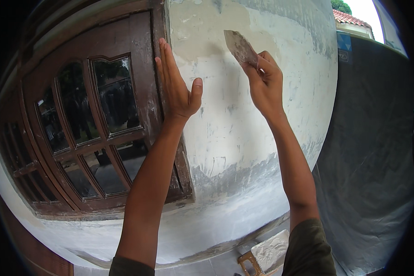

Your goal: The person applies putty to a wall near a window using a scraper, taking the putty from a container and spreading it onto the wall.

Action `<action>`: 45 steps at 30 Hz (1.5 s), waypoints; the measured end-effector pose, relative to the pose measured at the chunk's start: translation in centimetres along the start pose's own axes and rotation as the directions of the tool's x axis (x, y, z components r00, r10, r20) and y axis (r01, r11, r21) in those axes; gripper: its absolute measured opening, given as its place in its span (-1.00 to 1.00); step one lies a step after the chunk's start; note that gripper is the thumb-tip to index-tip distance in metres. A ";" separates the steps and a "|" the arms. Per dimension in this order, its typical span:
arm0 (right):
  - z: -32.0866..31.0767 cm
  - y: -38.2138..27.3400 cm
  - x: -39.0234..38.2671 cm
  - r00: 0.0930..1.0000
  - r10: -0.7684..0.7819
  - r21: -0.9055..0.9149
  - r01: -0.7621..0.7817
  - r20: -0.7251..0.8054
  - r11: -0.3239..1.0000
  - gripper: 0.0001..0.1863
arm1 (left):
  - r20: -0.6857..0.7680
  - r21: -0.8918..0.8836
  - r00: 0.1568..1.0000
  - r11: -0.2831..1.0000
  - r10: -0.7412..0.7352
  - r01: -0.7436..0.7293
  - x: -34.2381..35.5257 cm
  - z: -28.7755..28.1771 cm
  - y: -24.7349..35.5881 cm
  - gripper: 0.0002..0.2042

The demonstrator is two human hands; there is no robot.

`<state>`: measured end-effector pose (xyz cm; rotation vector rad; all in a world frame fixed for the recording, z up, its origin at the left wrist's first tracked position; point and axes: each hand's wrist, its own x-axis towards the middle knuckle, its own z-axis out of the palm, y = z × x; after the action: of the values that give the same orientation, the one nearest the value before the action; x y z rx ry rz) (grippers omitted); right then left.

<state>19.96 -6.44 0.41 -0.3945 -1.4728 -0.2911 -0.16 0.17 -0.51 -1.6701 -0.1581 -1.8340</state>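
My right hand (pixel 267 87) grips a putty knife (pixel 240 47), its broad blade smeared with dried filler and tilted up to the left. The blade is in front of a wall (pixel 216 115) coated in patchy white and grey filler; I cannot tell whether it touches. My left hand (pixel 175 92) is open and holds nothing. Its fingers are stretched upward along the brown wooden window frame (pixel 154 64), where the frame meets the wall, with the thumb apart. A damper, beige patch of filler (pixel 198 27) shows high on the wall between both hands.
Dark glass panes (pixel 117 94) fill the wooden window at left. Below, on the tiled floor, a tray of pale filler (pixel 272 250) rests by a small brown stool (pixel 248 265). A large dark sheet (pixel 368 152) hangs at right, with a tiled roof (pixel 352 19) beyond.
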 end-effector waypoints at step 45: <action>-3.5 9.8 11.3 0.857 -0.470 -0.750 0.450 0.210 0.485 -0.58 | 0.085 0.138 0.996 0.990 0.029 -0.041 0.2 0.3 0.1 -0.10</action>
<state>28.23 1.48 10.72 -0.6797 -1.3358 -1.4262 0.14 0.16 -0.29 -1.6414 -0.2841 -1.6888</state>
